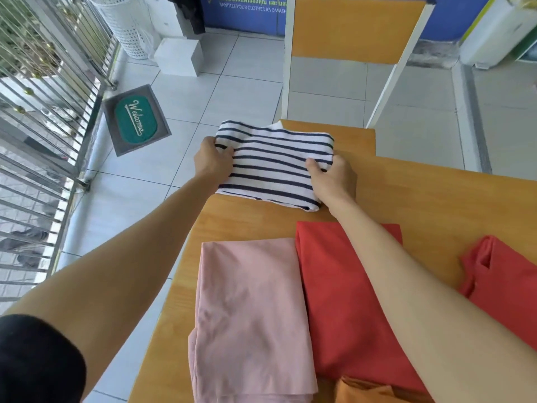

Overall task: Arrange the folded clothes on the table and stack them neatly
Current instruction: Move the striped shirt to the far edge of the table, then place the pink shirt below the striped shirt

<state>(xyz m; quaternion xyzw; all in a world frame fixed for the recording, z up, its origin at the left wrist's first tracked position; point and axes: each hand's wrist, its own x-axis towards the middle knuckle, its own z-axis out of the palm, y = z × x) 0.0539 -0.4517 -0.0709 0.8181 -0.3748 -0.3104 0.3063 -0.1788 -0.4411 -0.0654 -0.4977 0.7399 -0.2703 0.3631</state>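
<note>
A folded white shirt with navy stripes [270, 161] lies at the far left corner of the wooden table [436, 193], its far edge hanging past the table. My left hand [212, 161] grips its left edge and my right hand [331, 178] grips its right edge. Nearer to me a folded pink garment [250, 315] lies flat, and a folded red garment [343, 301] lies right beside it, partly under my right forearm. Another red garment [499, 280] sits at the right edge. A piece of orange cloth [366, 391] shows at the bottom.
An orange chair with a white frame [348, 30] stands against the table's far side. To the left are white floor tiles, a green welcome mat [136, 117], a metal gate [43, 112], a white basket [125, 21] and a white box [180, 56].
</note>
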